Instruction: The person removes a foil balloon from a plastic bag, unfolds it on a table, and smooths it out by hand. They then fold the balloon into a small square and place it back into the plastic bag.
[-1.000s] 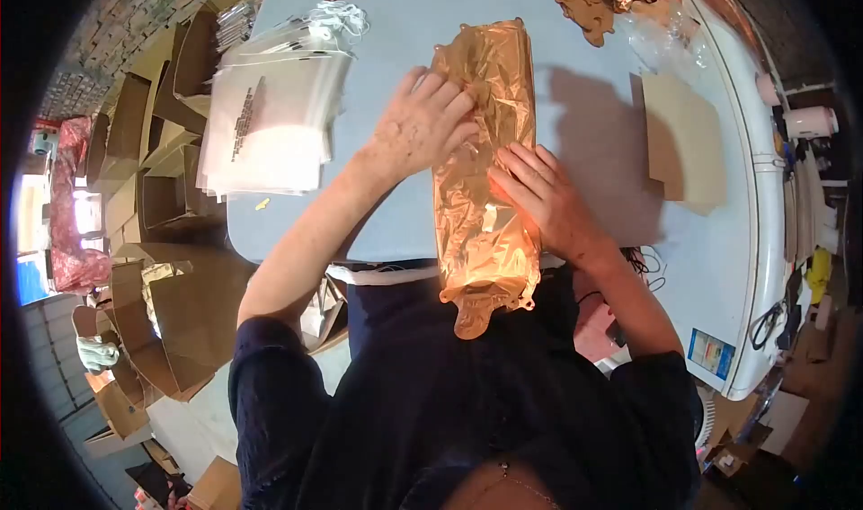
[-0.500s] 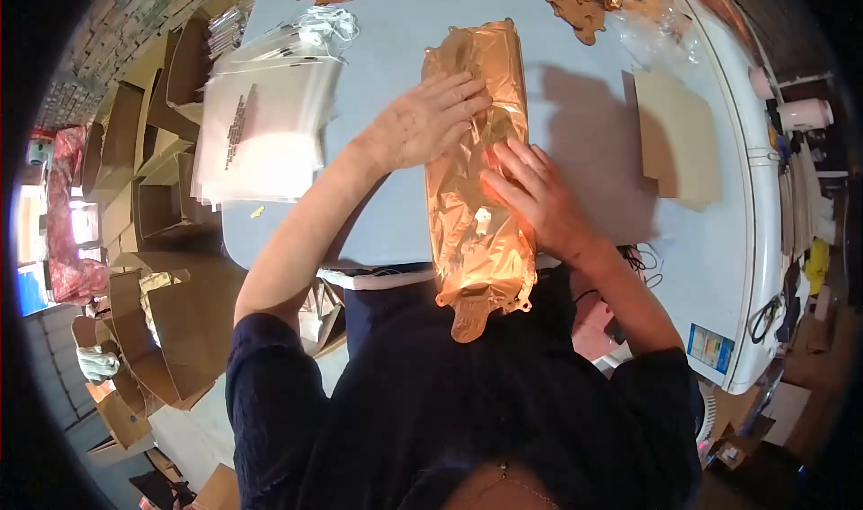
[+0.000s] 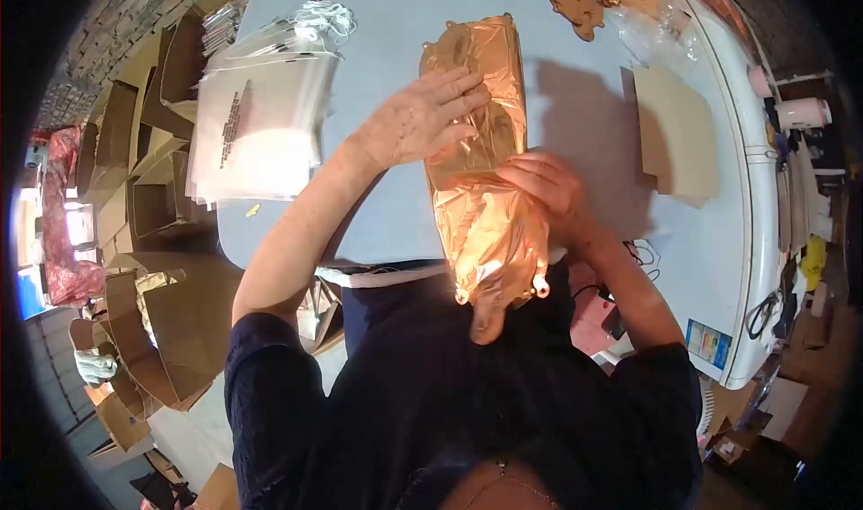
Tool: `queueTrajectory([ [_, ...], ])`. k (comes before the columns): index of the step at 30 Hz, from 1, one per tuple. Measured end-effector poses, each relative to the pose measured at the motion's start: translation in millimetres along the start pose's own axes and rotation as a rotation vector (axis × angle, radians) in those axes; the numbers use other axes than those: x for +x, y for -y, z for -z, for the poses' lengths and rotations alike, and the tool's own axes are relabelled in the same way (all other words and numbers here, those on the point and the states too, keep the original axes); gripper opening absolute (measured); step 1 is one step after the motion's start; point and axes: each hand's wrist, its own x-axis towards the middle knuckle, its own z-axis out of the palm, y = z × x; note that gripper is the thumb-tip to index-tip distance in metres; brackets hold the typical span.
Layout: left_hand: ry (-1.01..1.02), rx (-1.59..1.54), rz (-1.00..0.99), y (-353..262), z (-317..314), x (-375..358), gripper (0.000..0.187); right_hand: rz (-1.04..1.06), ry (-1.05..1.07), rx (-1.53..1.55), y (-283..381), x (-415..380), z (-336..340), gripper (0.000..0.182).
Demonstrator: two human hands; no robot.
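A flat, copper-coloured foil balloon (image 3: 490, 231), folded into a long strip, lies on the table and runs over its front edge toward my body. Small tabs and a rounded tail show at its near end. My left hand (image 3: 415, 122) rests across the upper part of the strip, fingers stretched out and pressing on the foil. Lower down, at the right edge, my right hand (image 3: 553, 191) pinches the balloon with bent fingers; its thumb is hidden. A crease crosses the foil at that grip.
Clear plastic bags (image 3: 261, 128) are stacked at the left, with white string (image 3: 325, 20) above them. Beige card (image 3: 679, 133) lies at the right. More copper foil pieces (image 3: 575, 7) sit along the far side. Open cardboard boxes (image 3: 184, 321) stand left of the table (image 3: 378, 213).
My right hand has gone from lying spread on the foil to pinching its right edge. The balloon's near end has shifted right and bunched up. My left hand has hardly moved.
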Motion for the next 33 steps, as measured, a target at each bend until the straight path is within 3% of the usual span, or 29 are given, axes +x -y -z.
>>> queueTrajectory([
  [2, -0.008, 0.000, 0.002, 0.1, -1.3, -0.2, 0.055, -0.059, 0.032, 0.086, 1.6, 10.9, 9.0, 0.037],
  [6, -0.048, -0.040, -0.019, 1.0, -1.8, 0.9, 0.051, -0.429, 0.042, 0.300, -25.7, 18.0, 4.5, 0.024],
  [10, -0.070, -0.140, -0.030, 5.3, -3.3, 1.9, 0.045, -0.803, 0.143, 0.267, -36.4, 53.2, 20.6, 0.046],
  [13, -0.023, -0.078, -0.027, -1.8, 10.6, 4.4, 0.042, -0.889, 0.144, 0.470, -50.5, 65.5, 11.7, 0.037],
  [15, 0.005, -0.062, -0.043, 2.3, 7.0, 0.2, 0.042, -0.856, 0.158, 0.458, -53.6, 72.4, 12.9, 0.037],
  [16, 0.031, -0.115, 0.063, -0.8, 7.8, 1.7, 0.040, -0.839, 0.164, 0.453, -54.0, 75.5, 13.4, 0.038],
  [19, -0.004, 0.081, -0.065, 2.4, 7.7, -0.3, 0.038, -0.830, 0.185, 0.406, -55.6, 79.8, 15.1, 0.037],
  [22, 0.015, 0.010, -0.054, -1.2, 16.5, 3.5, 0.040, -0.764, 0.012, 0.458, -42.9, 82.3, 10.6, 0.036],
  [25, 0.083, -0.188, 0.041, 3.9, 12.3, 4.9, 0.041, -0.820, 0.014, 0.362, -43.0, 81.0, 10.5, 0.035],
  [33, 0.031, -0.241, 0.051, 16.5, 9.6, 5.2, 0.039, -0.859, -0.050, 0.431, -61.4, 84.5, 3.6, 0.036],
])
